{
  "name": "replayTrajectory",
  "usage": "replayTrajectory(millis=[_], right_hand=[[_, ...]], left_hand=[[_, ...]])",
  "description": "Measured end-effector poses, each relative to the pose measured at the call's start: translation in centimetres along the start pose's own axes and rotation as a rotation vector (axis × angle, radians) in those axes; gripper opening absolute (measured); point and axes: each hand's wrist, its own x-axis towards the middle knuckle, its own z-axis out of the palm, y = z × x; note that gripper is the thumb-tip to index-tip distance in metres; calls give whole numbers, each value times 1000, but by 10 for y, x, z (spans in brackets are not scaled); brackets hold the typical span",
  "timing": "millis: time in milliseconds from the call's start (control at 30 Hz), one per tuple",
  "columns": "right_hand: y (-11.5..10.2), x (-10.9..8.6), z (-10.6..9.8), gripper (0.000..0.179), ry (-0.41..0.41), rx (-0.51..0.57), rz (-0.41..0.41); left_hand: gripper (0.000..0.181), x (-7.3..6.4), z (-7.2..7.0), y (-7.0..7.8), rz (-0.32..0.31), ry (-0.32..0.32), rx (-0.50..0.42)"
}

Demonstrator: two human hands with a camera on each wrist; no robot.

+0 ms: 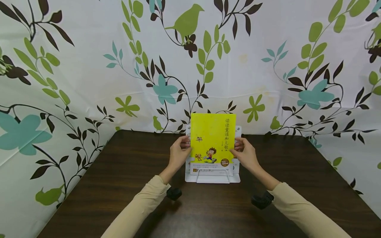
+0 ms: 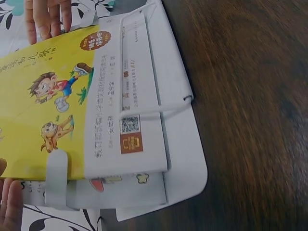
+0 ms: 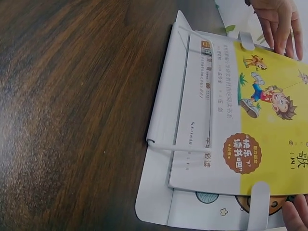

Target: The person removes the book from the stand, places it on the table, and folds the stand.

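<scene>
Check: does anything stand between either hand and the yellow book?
Nothing visible does: the left hand and right hand hold opposite side edges of the yellow book. The wire holder of the white stand crosses the book's front, but lower down, away from both hands.

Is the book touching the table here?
Apart: the left wrist view shows the white ledge of the stand between the lower edge of the book and the table.
</scene>
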Motion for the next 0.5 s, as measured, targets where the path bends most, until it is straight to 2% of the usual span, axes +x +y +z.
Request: replayTrajectory(millis=[200, 500], right_hand=[[-2, 1, -3, 42, 1, 3, 55], [-6, 5, -4, 36, -26, 35, 155]], left_hand=[[36, 1, 3, 3, 4, 30, 14], [34, 1, 4, -1, 25, 18, 37]])
